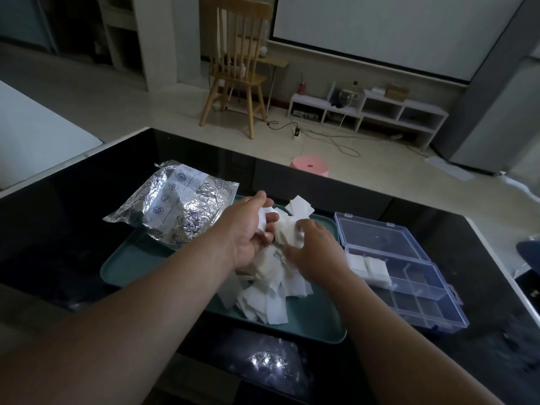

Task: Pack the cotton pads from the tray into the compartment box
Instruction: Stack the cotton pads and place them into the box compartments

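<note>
A teal tray (131, 263) lies on the dark table and carries a heap of white square cotton pads (267, 299). My left hand (248, 229) hovers over the heap, palm turned up, gripping a small stack of pads. My right hand (314, 249) reaches into the pile beside it, fingers curled on pads at the heap's top. To the right of the tray stands a clear blue compartment box (415, 290) with its lid folded back. Its far left compartment holds a stack of pads (369, 267); the other compartments look empty.
A crinkled silver foil bag (175, 203) lies across the tray's far left corner. The table's far edge runs behind the tray, with a pink stool (309, 165) on the floor beyond. A dark object (529, 252) sits at the right edge.
</note>
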